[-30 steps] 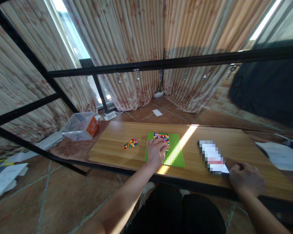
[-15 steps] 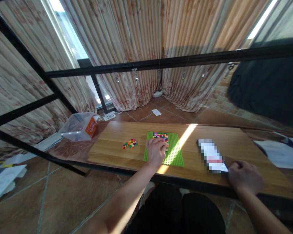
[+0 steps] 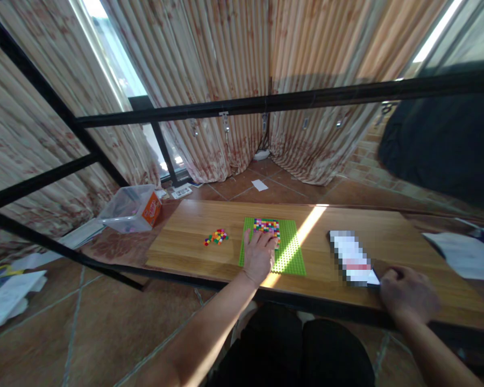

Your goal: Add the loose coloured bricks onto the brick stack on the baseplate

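While the left hand point(image 3: 260, 259) reaches across the green studded plate point(image 3: 289, 231), palm down, I see its fingers stretched forward and a little apart over the near part of the patch of coloured bricks point(image 3: 266, 225). I can make out no brick gripped between them, and from this height I cannot tell whether the fingertips press on the bricks or hover just above. The patch sits on the plate toward its far edge, its far rows bare to my view and its near ones covered by the hand. To the left of the plate, apart from it, a small loose pile of bricks point(image 3: 216, 237) lies on the wooden tabletop point(image 3: 177, 244), red, yellow, orange and green among them.

On my right, the right hand point(image 3: 409, 295) rests at the near edge of the table, just beside the lower corner of a phone point(image 3: 350, 258) whose screen is pixelated. Its fingers bend under, out of my sight, so I cannot tell whether they close on anything. A bright strip of sunlight slants over the tabletop and the right part of the plate.

Beyond the left end of the table I see a clear plastic box point(image 3: 123, 212) with an orange label. A black metal rail point(image 3: 185, 111) crosses in front of the patterned curtains point(image 3: 226, 54), and a white sheet point(image 3: 260, 185) lies on the tiled floor point(image 3: 44, 322).
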Demonstrator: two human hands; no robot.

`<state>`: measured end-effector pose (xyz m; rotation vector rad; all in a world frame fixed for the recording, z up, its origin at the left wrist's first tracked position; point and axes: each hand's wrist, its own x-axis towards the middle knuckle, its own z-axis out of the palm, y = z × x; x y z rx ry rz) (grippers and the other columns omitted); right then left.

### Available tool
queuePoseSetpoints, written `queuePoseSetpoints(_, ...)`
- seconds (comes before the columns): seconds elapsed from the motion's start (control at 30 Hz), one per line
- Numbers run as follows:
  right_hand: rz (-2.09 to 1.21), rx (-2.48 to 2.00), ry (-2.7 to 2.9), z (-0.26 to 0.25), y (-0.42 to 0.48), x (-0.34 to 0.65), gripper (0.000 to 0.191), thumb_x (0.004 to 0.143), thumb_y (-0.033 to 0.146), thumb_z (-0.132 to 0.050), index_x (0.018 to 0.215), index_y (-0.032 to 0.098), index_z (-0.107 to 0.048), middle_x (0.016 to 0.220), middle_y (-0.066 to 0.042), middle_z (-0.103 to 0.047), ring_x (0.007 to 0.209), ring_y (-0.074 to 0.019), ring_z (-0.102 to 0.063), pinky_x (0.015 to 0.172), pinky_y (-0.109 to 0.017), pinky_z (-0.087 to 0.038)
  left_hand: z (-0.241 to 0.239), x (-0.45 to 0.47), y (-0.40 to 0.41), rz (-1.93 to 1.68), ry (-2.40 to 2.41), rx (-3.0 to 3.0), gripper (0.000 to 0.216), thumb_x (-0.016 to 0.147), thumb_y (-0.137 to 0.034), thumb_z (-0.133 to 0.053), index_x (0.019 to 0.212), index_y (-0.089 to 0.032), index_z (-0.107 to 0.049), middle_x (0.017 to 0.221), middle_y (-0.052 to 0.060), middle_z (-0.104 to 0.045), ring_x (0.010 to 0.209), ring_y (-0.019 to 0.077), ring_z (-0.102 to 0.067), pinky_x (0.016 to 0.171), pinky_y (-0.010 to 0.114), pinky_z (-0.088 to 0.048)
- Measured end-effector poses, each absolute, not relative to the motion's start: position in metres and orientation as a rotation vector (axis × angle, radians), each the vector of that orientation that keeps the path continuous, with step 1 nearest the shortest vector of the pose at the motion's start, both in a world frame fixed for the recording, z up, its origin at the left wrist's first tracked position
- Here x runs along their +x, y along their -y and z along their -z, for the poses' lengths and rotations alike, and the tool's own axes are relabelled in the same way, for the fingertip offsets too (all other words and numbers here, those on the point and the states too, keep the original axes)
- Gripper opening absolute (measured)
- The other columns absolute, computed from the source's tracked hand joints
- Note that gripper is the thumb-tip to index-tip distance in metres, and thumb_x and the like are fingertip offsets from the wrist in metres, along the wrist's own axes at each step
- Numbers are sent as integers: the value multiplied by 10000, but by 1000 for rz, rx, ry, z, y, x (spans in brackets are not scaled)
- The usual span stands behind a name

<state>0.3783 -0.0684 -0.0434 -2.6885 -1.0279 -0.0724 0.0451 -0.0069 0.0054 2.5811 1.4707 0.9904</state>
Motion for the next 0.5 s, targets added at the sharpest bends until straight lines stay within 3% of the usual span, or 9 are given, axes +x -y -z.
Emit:
queuePoseSetpoints(0.37, 63, -2739, 1044, 55, 69, 390, 601, 894, 457, -183, 1119, 206, -679, 1190, -188, -599, 1080, -360, -577, 842, -462, -476, -11, 46, 14, -826, -1434, 2677, 279, 898, -167, -462, 1113, -231, -628, 1236, 91, -611, 1131, 269, -509, 1098, 562, -246)
queuePoseSetpoints(0.5, 70, -2751, 1068, 67, 65, 402, 590, 872, 477, -192, 1120, 251, -676, 1181, -181, -605, 1070, -361, -579, 824, -470, -491, -5, 41, 19, -930, -1600, 2380, 477, 847, -268, -576, 1316, -268, -490, 1419, 100, -465, 1234, 309, -451, 1079, 572, -285)
